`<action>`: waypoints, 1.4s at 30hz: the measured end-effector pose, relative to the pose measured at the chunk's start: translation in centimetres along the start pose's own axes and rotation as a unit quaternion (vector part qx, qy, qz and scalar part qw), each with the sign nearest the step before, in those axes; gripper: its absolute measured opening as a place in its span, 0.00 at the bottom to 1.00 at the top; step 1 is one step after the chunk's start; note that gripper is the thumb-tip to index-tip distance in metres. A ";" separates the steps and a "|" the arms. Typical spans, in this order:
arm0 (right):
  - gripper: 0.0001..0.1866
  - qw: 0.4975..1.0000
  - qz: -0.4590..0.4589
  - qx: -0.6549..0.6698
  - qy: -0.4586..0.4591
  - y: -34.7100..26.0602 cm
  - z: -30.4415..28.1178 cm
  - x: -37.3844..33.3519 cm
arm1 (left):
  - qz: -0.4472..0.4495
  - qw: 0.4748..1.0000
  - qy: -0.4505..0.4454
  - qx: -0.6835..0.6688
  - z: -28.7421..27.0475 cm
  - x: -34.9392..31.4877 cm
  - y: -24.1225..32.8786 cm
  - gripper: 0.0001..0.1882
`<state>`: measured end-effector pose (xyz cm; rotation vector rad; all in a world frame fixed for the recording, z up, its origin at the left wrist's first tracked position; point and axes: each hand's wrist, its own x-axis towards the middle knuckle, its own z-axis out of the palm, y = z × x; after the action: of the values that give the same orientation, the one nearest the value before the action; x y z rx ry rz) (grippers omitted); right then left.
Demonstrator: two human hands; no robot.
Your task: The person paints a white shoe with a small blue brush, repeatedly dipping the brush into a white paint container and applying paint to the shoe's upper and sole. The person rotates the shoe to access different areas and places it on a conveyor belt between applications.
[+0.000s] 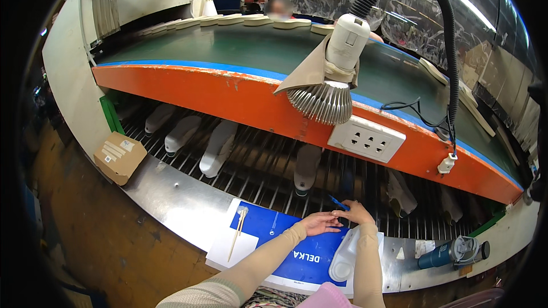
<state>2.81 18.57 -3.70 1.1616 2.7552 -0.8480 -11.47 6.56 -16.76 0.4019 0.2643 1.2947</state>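
Observation:
My left hand (321, 224) reaches in over a blue-and-white printed board (265, 222), fingers stretched out and holding nothing I can see. Its fingertips meet my right hand (358, 213), whose fingers are closed around a slim blue pen-like tool (341, 203); its exact kind is too small to tell. Under my right forearm is a white plastic tray (341, 265) with a round hollow, partly covered by the arm. Left of my hands, a thin wooden stick (234, 240) and a light-coloured brush-like piece (242, 212) lie on the board.
Beyond my hands, grey shoes (218, 147) rest on a roller rack (257, 171). Above it, an orange beam (228, 94) carries a socket panel (368, 138); a lamp (321, 102) hangs in front. Pale soles line the green belt (217, 43). A box (120, 158) and blue bottle (438, 255) stand aside.

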 end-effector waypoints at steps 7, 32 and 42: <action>0.45 1.000 -0.017 0.021 0.010 0.3 0.0 -0.1 | -0.004 0.998 0.057 -0.005 0.7 -0.1 0.2 0.16; 0.51 1.000 -0.008 0.008 -0.006 0.2 0.0 0.0 | 0.017 0.999 0.012 0.031 -0.1 0.1 -0.2 0.13; 0.51 1.000 0.001 0.000 -0.006 0.0 0.0 0.1 | 0.042 0.997 0.020 0.057 -0.3 0.3 -0.7 0.11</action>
<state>2.77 18.63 -3.77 1.1548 2.7431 -0.8534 -10.89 6.69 -17.31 0.4892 0.3592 1.3748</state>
